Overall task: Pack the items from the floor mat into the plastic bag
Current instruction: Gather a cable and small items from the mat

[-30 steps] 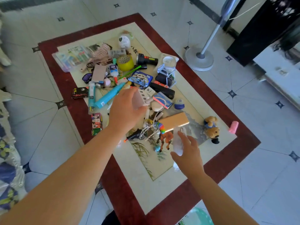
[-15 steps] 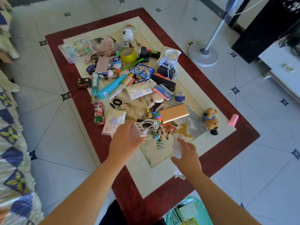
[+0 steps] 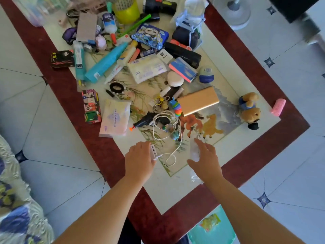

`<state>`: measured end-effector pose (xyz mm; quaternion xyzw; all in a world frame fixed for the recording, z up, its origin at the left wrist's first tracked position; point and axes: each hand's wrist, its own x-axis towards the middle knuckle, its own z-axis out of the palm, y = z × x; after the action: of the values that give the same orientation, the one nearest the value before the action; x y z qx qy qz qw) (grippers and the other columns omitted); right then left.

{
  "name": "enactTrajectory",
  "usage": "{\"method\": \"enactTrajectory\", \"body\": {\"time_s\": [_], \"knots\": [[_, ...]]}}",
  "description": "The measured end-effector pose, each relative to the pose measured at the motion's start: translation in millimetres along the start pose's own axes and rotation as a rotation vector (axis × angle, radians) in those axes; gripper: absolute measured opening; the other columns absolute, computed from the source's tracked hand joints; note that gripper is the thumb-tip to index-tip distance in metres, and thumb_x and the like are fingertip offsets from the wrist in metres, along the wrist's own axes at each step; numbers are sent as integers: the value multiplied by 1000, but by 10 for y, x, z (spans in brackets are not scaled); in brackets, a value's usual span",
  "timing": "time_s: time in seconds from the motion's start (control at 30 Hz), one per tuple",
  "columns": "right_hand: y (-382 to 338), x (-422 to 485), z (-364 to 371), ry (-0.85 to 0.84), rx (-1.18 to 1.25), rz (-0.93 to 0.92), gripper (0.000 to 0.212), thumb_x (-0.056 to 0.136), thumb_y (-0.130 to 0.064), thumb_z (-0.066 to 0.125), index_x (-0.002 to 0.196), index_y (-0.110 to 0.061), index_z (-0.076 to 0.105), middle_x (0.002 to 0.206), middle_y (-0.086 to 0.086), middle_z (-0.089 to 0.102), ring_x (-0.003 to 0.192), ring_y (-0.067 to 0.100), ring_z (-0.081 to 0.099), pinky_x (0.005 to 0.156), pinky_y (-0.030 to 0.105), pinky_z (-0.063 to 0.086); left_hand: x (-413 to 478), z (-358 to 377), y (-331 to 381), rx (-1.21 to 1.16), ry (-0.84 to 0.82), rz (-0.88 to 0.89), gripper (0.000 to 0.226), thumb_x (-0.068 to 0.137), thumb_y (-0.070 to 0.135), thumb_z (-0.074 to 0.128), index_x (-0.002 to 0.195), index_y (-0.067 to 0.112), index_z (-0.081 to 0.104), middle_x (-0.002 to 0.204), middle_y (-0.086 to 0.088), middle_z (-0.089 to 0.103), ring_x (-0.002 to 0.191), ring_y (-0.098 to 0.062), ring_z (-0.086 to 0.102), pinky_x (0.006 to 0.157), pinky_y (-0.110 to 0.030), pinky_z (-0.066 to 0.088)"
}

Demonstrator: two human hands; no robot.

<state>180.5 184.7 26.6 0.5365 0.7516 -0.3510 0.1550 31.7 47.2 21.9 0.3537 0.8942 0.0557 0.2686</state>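
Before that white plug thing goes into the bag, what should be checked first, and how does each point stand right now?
1. Left hand has the white USB charger in its grip: ok.
2. Right hand has the clear plastic bag: ok.
3. Bag mouth open wide enough: cannot tell, the film is crumpled and see-through.
4. White cable free of other things: not ok, it loops back into the pile by the toy gun and key ring.
5. Path between charger and bag clear: ok, only bare floor mat lies there.
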Motion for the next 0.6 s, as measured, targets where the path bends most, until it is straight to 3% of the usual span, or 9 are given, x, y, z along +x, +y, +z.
{"method": "enactTrajectory", "body": {"time_s": [0.07,0.2,0.3,0.37,0.47,0.6], "knots": [[7,81,40,10,-4,6,77,78,-25,69,142,-35,27,145,5,30,125,29,43,100,39,41,120,114,-37,74,-1,40,51,71,36,76,111,14,54,104,-5,61,97,-26,58,77,-35,49],[36,200,102,7,-15,32,77,78,-25,68,142,-36,26,146,4,28,125,29,43,98,40,43,321,205,-107,53,-133,81,66,77,49,66,129,18,42,128,-1,50,119,-21,46,93,-31,40],[41,261,122,15,-5,44,77,79,-27,68,142,-36,26,147,4,28,127,29,41,99,40,41,469,148,-115,-22,-126,166,80,69,62,64,133,19,42,132,2,50,123,-19,44,98,-31,36],[36,291,117,25,3,47,76,79,-28,69,142,-35,27,146,4,29,127,29,41,100,41,41,576,119,-84,-102,-66,239,74,70,65,58,128,18,49,123,1,57,116,-20,50,95,-34,41],[30,328,106,48,24,55,75,78,-28,69,141,-36,28,145,5,31,127,29,41,100,42,42,771,122,70,-97,130,332,54,84,55,48,113,13,62,100,-5,65,92,-25,61,77,-36,49],[40,365,107,68,53,58,76,78,-26,70,141,-35,29,146,4,30,128,29,41,102,41,41,1024,108,406,-49,130,218,32,91,38,50,109,16,65,99,-5,64,93,-23,57,68,-31,38]]}}
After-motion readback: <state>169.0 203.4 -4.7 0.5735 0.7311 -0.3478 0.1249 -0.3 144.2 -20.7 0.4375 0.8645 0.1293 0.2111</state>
